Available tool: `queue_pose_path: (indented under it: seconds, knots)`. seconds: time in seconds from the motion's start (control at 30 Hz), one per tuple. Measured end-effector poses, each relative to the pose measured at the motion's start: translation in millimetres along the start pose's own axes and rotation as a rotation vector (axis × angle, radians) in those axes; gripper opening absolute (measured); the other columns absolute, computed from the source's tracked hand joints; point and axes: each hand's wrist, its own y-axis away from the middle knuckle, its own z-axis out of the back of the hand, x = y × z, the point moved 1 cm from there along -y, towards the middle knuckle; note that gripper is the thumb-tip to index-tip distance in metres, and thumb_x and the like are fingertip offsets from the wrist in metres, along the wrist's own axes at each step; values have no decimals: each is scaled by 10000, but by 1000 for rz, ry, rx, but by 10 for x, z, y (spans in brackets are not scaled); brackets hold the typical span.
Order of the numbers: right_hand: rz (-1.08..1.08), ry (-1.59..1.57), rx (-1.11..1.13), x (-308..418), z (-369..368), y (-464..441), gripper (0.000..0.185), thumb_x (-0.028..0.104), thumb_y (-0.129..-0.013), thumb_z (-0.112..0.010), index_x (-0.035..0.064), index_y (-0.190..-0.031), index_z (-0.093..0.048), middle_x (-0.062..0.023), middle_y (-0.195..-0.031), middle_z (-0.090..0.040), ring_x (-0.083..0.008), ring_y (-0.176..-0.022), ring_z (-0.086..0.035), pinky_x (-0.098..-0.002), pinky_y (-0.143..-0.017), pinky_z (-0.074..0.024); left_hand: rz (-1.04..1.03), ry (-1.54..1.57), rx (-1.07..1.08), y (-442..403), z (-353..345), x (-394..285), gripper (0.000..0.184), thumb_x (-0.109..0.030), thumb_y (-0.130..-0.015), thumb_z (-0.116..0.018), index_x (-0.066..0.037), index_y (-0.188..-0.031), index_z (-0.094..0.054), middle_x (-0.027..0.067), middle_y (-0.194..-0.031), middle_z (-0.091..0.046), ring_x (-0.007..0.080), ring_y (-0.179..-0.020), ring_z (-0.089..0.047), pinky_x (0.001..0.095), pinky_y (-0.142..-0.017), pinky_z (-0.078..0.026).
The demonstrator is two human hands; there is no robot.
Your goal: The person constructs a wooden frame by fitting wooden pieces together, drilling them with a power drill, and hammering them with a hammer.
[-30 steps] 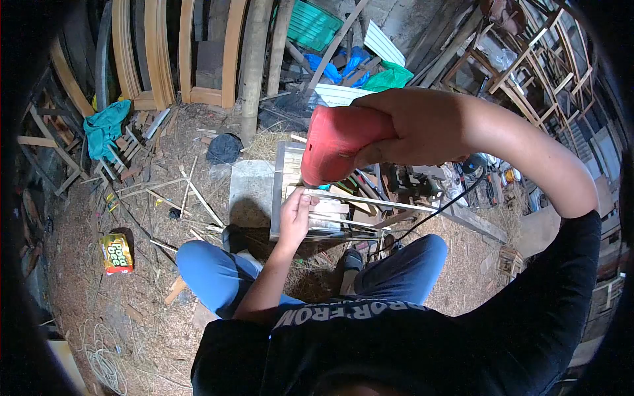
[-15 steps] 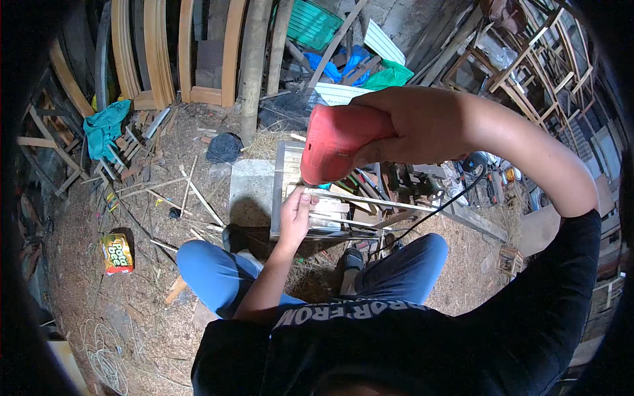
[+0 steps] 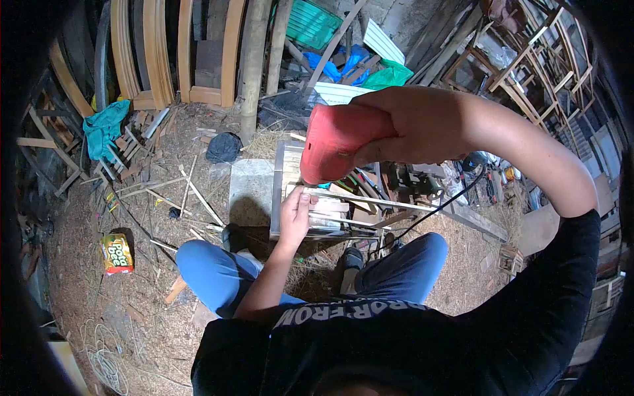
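My right hand (image 3: pixel 403 129) is wrapped round a red power tool (image 3: pixel 330 145), held above a low workbench (image 3: pixel 279 178). Just below the tool, my left hand (image 3: pixel 295 211) pinches the left end of a thin wooden strip (image 3: pixel 370 199) that runs off to the right. The tool's underside and its contact with the wood are hidden from this view. Short wooden pieces (image 3: pixel 330 208) lie on the bench beside my left fingertips. A black cable (image 3: pixel 442 206) curves across the right side of the bench.
Curved wooden frames (image 3: pixel 158 53) stand at the back left, beside a post (image 3: pixel 253 72). A teal cloth (image 3: pixel 104 129), a yellow packet (image 3: pixel 117 253) and coiled rope (image 3: pixel 105 366) lie to the left. Stacked wooden frames (image 3: pixel 528 79) fill the back right.
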Motion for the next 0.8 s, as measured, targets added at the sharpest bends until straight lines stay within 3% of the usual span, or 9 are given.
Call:
queue_pose_path:
  seconds: [0.07, 0.17, 0.27, 0.37, 0.53, 0.8]
  knots:
    - [-77, -8, 24, 37, 17, 9, 624, 450, -898, -736, 56, -1343, -548, -120, -886, -716, -203, -756, -695, -359, -706, -546, -8, -14, -9, -2, -1, -3, 304, -261, -1066, -471, 11, -1033, -605, 62, -837, -658, 124, -795, -607, 293, -747, -493]
    - [51, 0, -34, -24, -23, -5, 627, 451, -891, -742, 51, -1336, -555, -123, -888, -717, -215, -777, -700, -367, -721, -549, -4, -25, -8, -4, -9, -48, 309, -268, -1066, -471, 8, -1038, -609, 60, -841, -658, 124, -797, -607, 292, -748, -493]
    - [-70, -46, 22, -1, -2, -3, 614, 450, -889, -744, 43, -1313, -565, -126, -910, -718, -229, -801, -701, -372, -735, -550, -5, -22, 3, -1, -11, -43, 308, -266, -1067, -467, 7, -1046, -609, 59, -843, -657, 124, -801, -607, 291, -749, -491]
    - [41, 2, -44, -59, -26, -14, 608, 445, -890, -744, 40, -1308, -567, -142, -957, -719, -245, -843, -702, -378, -765, -550, 1, -16, -8, 3, -8, -31, 307, -260, -1067, -462, 8, -1048, -610, 58, -846, -655, 123, -804, -603, 290, -749, -488]
    - [-43, -68, 23, -44, -13, -22, 613, 441, -888, -747, 44, -1318, -564, -158, -1008, -717, -261, -887, -701, -382, -799, -546, 8, -13, -10, 1, -17, -36, 303, -251, -1069, -456, 8, -1042, -611, 53, -845, -646, 123, -807, -594, 290, -760, -483]
    - [21, -18, -13, -29, -17, -5, 600, 441, -892, -744, 42, -1305, -569, -156, -997, -715, -257, -883, -701, -384, -786, -545, -6, -48, -6, -6, -8, -74, 284, -236, -1071, -460, 2, -1035, -612, 40, -841, -634, 110, -813, -585, 288, -761, -483]
